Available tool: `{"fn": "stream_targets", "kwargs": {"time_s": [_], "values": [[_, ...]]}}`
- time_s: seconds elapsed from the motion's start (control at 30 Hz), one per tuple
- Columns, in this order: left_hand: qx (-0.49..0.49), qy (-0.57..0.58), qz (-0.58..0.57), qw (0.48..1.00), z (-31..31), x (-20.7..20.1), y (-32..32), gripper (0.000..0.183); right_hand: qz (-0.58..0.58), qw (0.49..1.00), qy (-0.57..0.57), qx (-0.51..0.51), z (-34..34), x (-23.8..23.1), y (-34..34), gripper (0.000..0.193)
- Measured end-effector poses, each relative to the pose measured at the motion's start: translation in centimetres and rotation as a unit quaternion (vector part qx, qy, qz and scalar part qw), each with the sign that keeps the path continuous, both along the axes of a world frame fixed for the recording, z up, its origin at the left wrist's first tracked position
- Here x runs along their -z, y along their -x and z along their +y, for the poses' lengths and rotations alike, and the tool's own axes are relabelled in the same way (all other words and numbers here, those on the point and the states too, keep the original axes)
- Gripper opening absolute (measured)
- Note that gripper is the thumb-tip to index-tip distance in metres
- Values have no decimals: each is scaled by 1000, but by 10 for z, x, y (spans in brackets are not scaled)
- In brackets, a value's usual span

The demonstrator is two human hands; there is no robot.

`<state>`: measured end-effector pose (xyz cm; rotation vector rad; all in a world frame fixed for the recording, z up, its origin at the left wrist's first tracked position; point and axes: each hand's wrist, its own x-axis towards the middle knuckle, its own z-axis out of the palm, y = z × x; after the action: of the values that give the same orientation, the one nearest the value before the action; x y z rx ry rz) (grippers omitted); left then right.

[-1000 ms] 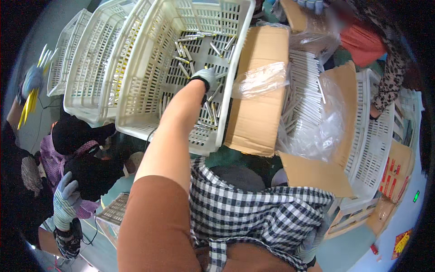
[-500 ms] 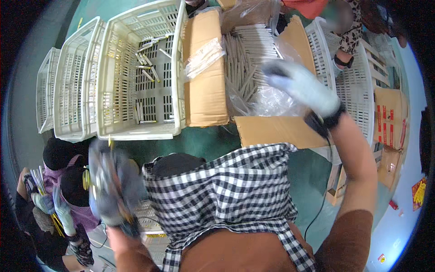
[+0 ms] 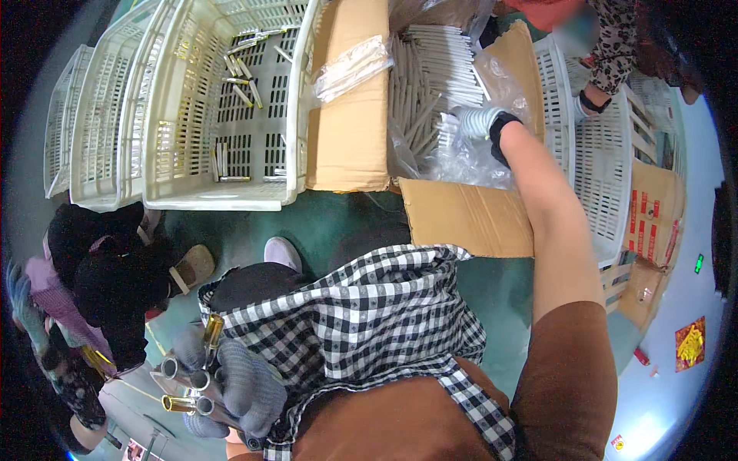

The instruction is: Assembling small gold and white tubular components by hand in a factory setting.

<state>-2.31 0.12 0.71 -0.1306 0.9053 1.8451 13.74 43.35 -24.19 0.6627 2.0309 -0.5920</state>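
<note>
- My right hand [image 3: 478, 121], in a grey knit glove, reaches into the open cardboard box [image 3: 469, 219] ahead of me. Its fingers curl down among the white tubes [image 3: 430, 73] and the clear plastic liner [image 3: 469, 157]. I cannot tell whether they are clamped on a tube or only pressing into the pile.
- The white tubes lie stacked in rows inside the box, wrapped by the crinkled liner, which bunches up just under my wrist.
- My left hand [image 3: 238, 388], gloved too, is low at my side, closed around a bundle of short tubes [image 3: 188, 376]. Their open round ends face out, and some are gold.
- One gold tube [image 3: 211, 332] stands up above my left fingers, against my checked apron [image 3: 369, 323].
- A flap of the box [image 3: 350, 115] lies flat to the left, with a small clear plastic bag [image 3: 352, 67] resting on it.
- Left of the flap sits a white slotted crate [image 3: 231, 115] with a few loose thin tubes [image 3: 242, 69] scattered on its floor, some white, some gold.
- More white crates [image 3: 92, 131] are nested beside it, further left.
- Another white crate [image 3: 596, 165] stands right of the box, and another person's gloved hand [image 3: 588, 104] rests at its rim.
- At my lower left, a person in dark clothes [image 3: 100, 276] crouches on the green floor [image 3: 323, 223].
</note>
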Motion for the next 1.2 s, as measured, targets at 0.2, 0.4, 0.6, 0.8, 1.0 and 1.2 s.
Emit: {"fn": "stream_targets", "kwargs": {"time_s": [0.2, 0.4, 0.6, 0.8, 1.0, 1.2], "values": [[15, -103, -99, 990, 17, 18, 13, 53, -43, 996, -59, -55, -29, -7, 9, 62], [1, -138, -156, 978, 10, 5, 12, 58, 112, 990, -82, -12, -38, -21, -7, 66], [50, -208, -167, 962, 23, 19, 11, 78, 440, 894, -66, -57, -10, -33, -4, 23], [141, -298, -136, 934, 39, 45, 13, 83, 636, 762, -116, 41, -29, -129, 8, 26], [164, -277, -38, 946, 55, 64, 14, 72, 574, 751, -310, -95, -110, -274, -8, 24], [168, -359, -6, 918, 76, 100, 39, 47, 602, 796, 8, 65, -229, -261, -22, 42]]}}
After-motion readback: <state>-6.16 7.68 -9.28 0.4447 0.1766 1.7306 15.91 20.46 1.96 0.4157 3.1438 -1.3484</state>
